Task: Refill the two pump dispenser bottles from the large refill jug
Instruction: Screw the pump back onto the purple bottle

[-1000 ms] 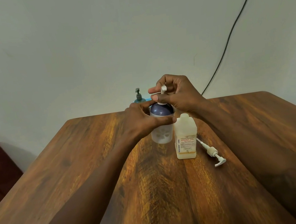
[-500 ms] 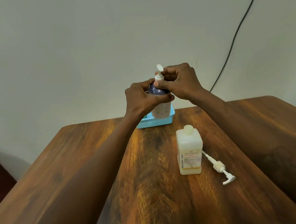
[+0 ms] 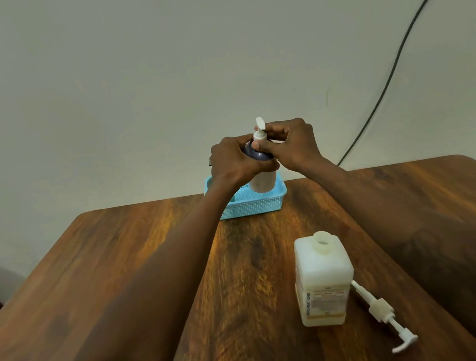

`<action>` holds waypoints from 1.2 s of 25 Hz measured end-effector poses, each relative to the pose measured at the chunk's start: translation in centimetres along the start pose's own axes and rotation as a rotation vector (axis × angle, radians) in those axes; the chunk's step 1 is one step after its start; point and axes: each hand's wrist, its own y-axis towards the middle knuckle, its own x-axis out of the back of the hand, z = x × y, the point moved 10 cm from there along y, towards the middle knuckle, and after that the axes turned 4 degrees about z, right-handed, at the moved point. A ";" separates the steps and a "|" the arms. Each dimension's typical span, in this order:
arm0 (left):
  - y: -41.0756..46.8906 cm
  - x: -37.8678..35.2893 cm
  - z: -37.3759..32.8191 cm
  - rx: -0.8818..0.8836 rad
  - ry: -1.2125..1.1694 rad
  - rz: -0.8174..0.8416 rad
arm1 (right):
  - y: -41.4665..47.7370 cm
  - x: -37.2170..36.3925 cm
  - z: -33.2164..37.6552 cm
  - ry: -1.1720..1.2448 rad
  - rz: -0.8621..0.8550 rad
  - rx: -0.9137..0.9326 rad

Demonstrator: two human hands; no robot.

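Here the pump dispenser bottle (image 3: 263,180), pale-bodied with a dark purple shoulder and a white pump head (image 3: 260,132), stands upright at the far end of the table, its base down inside the light blue basket (image 3: 253,206). Whether the base touches the basket floor cannot be told, since the basket's front wall hides it. The left hand (image 3: 235,162) is wrapped around the bottle's shoulder, fingers curled closed on it from the left. The right hand (image 3: 294,144) is closed on the pump collar at the neck, thumb and fingertips pinching it from the right, with the nozzle of the pump head sticking up above both hands. The two hands touch each other over the top of the bottle.

The basket sits at the far edge of the wooden table (image 3: 123,290), close to the pale wall (image 3: 122,74). Both forearms stretch out over the tabletop toward it.

Nearer the camera and to the right of centre stands a second bottle (image 3: 323,282), squarish, translucent white, with a printed label low on its front and its round neck open. A thin layer of yellowish liquid shows at its bottom. Just beside it on its right lies a loose pump (image 3: 381,312), flat on the wood, its dip tube pointing toward the bottle and its spout toward the near edge.

A dark cable (image 3: 397,54) runs diagonally down the wall on the right.
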 end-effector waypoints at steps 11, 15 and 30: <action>1.1 -2.4 2.4 0.037 -0.026 0.012 | 2.2 -1.6 -4.7 -0.015 0.010 -0.068; 0.5 -3.6 3.7 0.076 -0.021 0.026 | 1.8 -2.8 -6.5 -0.013 0.055 -0.116; -2.1 -4.4 6.1 0.270 0.133 0.075 | -1.3 -3.6 -9.1 -0.010 0.158 -0.231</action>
